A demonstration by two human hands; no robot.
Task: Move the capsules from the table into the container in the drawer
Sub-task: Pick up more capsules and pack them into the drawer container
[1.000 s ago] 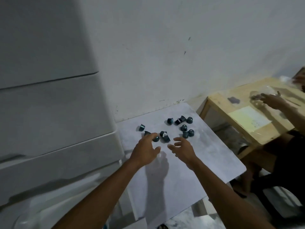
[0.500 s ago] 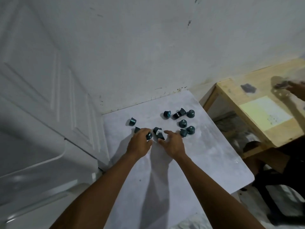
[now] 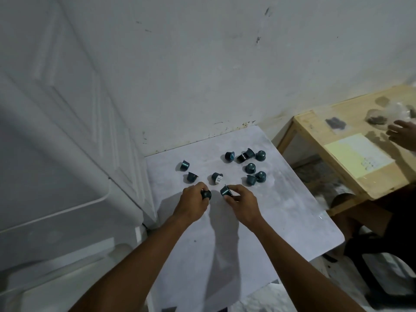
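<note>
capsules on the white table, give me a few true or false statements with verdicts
1. Each hand holds one capsule. True: the left hand grips a capsule, the right hand another capsule.
2. The table has no loose capsules left. False: several still lie near the wall.
3. The capsules are red. False: they are dark teal.
4. A wooden table stands to the right. True.

The capsules [image 3: 250,168] are seen as dark teal with a faint metallic sheen; a pale printed foil face is shown on one [image 3: 217,178]. The table [image 3: 281,206] under them appears matt, pale and mottled. Right of the table, bare light wood is seen on a bench [image 3: 315,131], with matt paper [image 3: 358,154] laid on it.
</note>
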